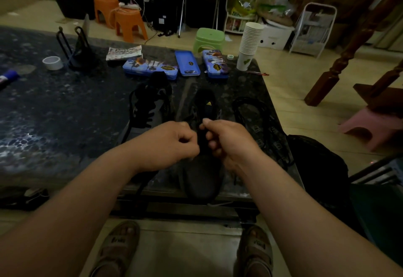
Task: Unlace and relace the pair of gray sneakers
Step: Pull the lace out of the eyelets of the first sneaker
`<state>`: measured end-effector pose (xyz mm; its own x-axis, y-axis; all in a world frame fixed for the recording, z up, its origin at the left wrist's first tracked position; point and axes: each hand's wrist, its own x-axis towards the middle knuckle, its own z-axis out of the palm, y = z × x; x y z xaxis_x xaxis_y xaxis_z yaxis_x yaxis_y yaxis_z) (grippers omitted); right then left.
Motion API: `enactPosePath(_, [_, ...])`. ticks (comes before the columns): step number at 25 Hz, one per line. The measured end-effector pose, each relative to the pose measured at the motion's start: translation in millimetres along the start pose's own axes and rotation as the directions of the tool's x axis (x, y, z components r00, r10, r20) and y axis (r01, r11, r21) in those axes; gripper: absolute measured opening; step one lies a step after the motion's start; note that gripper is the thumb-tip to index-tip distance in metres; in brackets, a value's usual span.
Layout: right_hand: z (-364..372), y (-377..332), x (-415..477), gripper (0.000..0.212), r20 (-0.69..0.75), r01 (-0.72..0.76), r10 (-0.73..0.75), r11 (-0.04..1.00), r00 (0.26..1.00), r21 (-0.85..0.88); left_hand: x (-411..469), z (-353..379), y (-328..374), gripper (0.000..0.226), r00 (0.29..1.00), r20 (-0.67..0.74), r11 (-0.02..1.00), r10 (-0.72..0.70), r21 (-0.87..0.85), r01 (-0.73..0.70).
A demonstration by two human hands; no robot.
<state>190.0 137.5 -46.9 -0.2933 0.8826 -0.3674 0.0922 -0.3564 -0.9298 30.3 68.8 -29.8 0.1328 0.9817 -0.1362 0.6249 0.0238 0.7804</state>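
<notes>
Right grip (pixel 229 141) pinches the dark lace (pixel 202 137) above the logo sneaker (pixel 202 181) middle; left grip (pixel 172 143) curls beside it, hold unclear. The sneaker's long axis runs toe toward the person.

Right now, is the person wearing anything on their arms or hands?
No. The left hand and right hand have no gloves, and the forearms show no sleeves, watch or bracelet. No rings show either.

Two sneakers (pixel 174 128) side by side on table (pixel 54 113)
</notes>
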Motion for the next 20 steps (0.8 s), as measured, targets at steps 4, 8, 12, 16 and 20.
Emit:
enactPosePath(4, [6,10,-29,0.024,0.292,0.227,-0.129,0.915,0.948,-0.332,4,7,-4,0.041,0.982,-0.093,0.961,-0.164,-0.241,0.137])
enactPosePath(8, [-14,10,-32,0.020,0.419,0.229,0.049,0.776,0.907,-0.588,11,8,-15,0.020,0.986,-0.076,0.988,-0.148,-0.048,0.145])
enactPosePath(12, [-32,-7,14,0.028,-0.109,0.052,-0.101,0.921,0.989,-0.386,19,18,-19,0.025,0.950,-0.263,0.965,-0.168,0.152,0.213])
enactPosePath(16, [-28,-7,33,0.029,-0.096,0.004,-0.036,0.951,0.995,-0.310,35,34,-17,0.038,0.922,-0.353,0.960,-0.158,0.163,0.227])
enactPosePath(20, [-28,-12,34,0.012,-0.036,-0.078,0.073,0.980,0.997,-0.183,43,34,-18,0.040,0.916,-0.359,0.951,-0.180,0.176,0.255])
